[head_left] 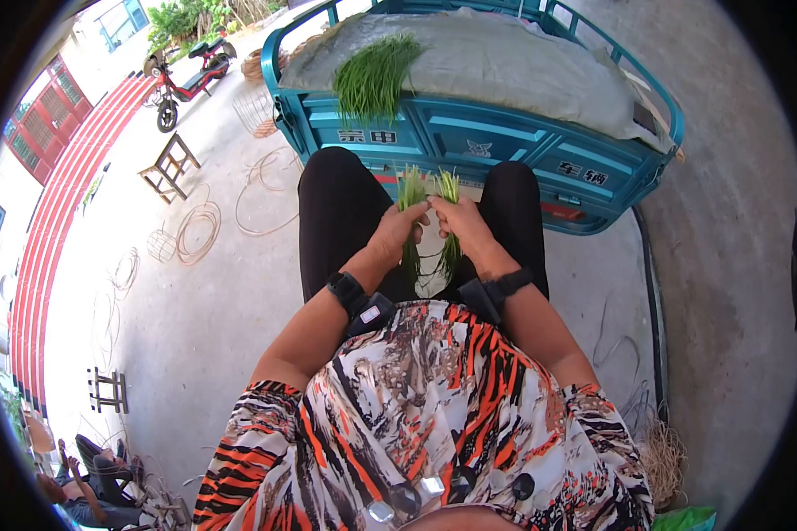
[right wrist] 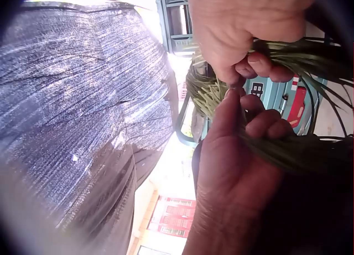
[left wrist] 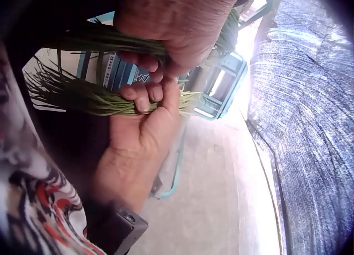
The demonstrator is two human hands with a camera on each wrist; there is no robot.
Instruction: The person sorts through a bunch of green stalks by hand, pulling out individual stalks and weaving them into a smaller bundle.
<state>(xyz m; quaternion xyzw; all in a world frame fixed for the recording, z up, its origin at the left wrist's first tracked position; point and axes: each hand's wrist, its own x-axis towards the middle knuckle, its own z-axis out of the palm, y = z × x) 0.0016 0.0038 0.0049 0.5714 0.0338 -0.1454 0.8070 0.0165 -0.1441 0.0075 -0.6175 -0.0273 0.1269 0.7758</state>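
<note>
Both hands are close together over the lap, between the knees. My left hand point(head_left: 395, 234) grips a bunch of green chives point(head_left: 410, 188), fingers curled round it. In my right hand point(head_left: 469, 225) is a second, similar bunch of chives point(head_left: 449, 185). Pale cut ends point away from the body, and the long leaves hang back toward it. The left wrist view shows the right hand's curled fingers point(left wrist: 142, 101) round its bunch. Thumb and fingertips of the two hands meet between the bunches.
A larger heap of chives point(head_left: 376, 78) lies on the grey cover point(head_left: 505, 62) of a blue cargo tricycle point(head_left: 483, 142) ahead. Wooden stools point(head_left: 170, 168), wire coils point(head_left: 198, 233) and a red scooter point(head_left: 190, 81) stand left. Another person point(head_left: 97, 496) sits at lower left.
</note>
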